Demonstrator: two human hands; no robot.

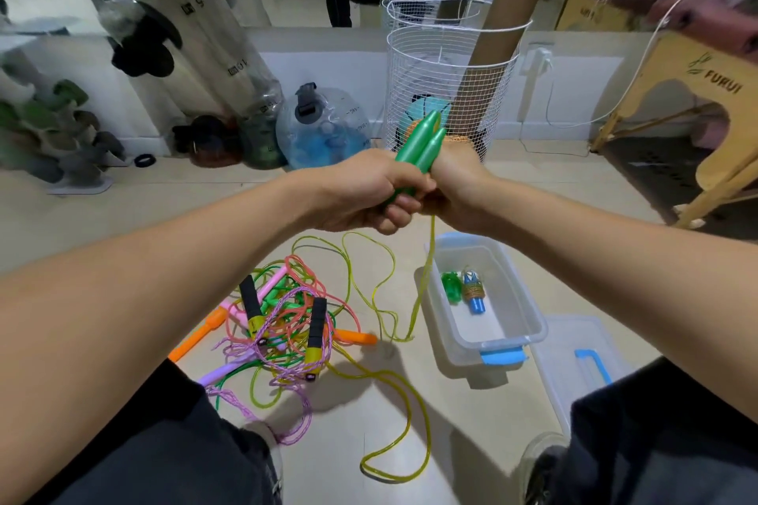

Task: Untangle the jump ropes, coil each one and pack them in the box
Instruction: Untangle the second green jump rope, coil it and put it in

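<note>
While gripped upright: glossy green handles (418, 146), side-by-side.

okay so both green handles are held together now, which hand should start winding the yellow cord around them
Probably the right hand. The left hand already grips the green handles firmly, and the yellow cord hangs down on the right hand's side.

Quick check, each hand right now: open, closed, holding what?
Left hand: closed, gripping the two green handles together.
Right hand: held against the same handles; its fingers are hidden, so its grip cannot be told.
</note>
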